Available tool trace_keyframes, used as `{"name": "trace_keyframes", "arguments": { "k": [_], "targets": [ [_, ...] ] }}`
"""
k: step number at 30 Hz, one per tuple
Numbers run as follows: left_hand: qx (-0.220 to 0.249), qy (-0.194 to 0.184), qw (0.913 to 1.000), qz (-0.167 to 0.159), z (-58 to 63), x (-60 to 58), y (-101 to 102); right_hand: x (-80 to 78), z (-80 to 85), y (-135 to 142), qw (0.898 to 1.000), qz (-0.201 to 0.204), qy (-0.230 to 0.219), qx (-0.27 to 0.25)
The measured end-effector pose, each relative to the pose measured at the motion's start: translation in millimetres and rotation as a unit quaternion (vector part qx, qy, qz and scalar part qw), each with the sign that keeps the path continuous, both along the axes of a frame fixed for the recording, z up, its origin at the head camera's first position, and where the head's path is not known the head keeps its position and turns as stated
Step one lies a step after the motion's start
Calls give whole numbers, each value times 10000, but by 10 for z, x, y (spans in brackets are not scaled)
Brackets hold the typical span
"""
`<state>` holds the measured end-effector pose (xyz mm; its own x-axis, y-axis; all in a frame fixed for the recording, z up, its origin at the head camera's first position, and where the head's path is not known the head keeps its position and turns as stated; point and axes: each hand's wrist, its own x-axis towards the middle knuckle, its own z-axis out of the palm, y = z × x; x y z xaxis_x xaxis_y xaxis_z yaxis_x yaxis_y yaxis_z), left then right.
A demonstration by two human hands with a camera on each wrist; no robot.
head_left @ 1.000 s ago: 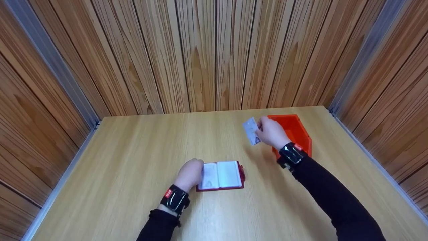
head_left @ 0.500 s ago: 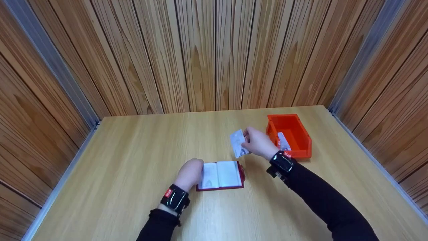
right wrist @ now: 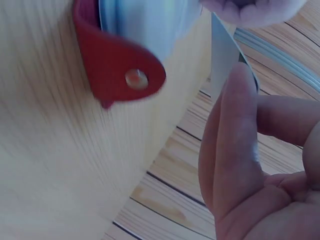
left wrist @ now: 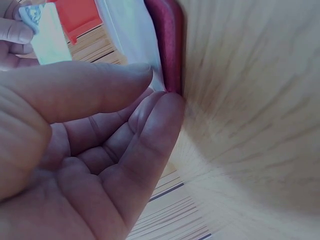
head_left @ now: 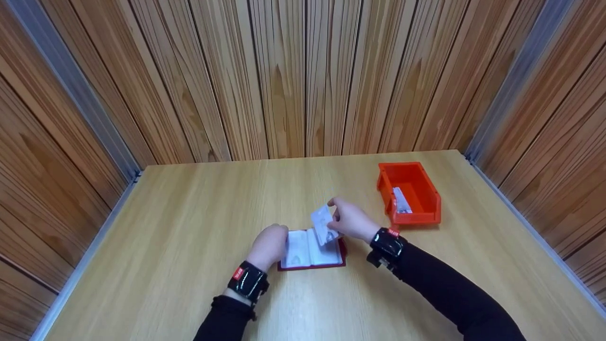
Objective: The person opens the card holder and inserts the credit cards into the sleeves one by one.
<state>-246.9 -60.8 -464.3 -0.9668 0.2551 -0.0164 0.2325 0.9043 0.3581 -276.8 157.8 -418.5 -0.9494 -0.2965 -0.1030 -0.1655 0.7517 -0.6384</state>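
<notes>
A red card holder (head_left: 297,251) with clear plastic sleeves lies spread out on the table. My left hand (head_left: 268,244) pinches its left edge; in the left wrist view the thumb (left wrist: 115,85) rests on the sleeves and the fingertips meet the red cover (left wrist: 171,45). Between thumb and fingers, my right hand (head_left: 352,220) pinches a pale printed card (head_left: 322,221), tilted over the right-hand sleeve in the head view. The right wrist view shows that card (right wrist: 225,55) nearly edge-on, and the holder's red strap (right wrist: 115,67) with a metal snap.
At the right of the wooden table (head_left: 189,213) stands an orange bin (head_left: 416,218) with another pale card (head_left: 400,199) inside, near its front left. Wood-panelled walls (head_left: 284,80) rise behind and on both sides.
My right hand has carried the card from beside the bin leftward and nearer, over the holder's right side. The left hand has stayed on the holder's edge.
</notes>
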Motion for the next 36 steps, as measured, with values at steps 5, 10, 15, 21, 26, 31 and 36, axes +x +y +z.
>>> {"name": "trace_keyframes", "arguments": {
  "k": [5, 10, 15, 21, 26, 31, 36],
  "targets": [
    [9, 65, 10000, -57, -13, -3, -11, 54, -89, -56, 9998, 121, -172, -58],
    [-17, 466, 9986, -236, -27, 10, -33, 99, -170, -110, 9989, 361, -272, -92],
    [9, 452, 9987, -217, -27, 5, -33, 110, -221, -152, 9985, 358, -412, -33],
    [19, 148, 9999, -76, 1, 2, -15, 103, -263, -161, 9980, 278, -559, -31],
    [62, 27, 10000, 4, 2, 5, -15, 101, -288, -167, 9982, 272, -526, -6],
    [72, 42, 10000, 1, -9, -3, -12, 105, -314, -185, 9984, 258, -494, -3],
    [102, 18, 9999, 35, -4, -1, -8, 102, -344, -209, 9988, 232, -425, 7]
  ]
}}
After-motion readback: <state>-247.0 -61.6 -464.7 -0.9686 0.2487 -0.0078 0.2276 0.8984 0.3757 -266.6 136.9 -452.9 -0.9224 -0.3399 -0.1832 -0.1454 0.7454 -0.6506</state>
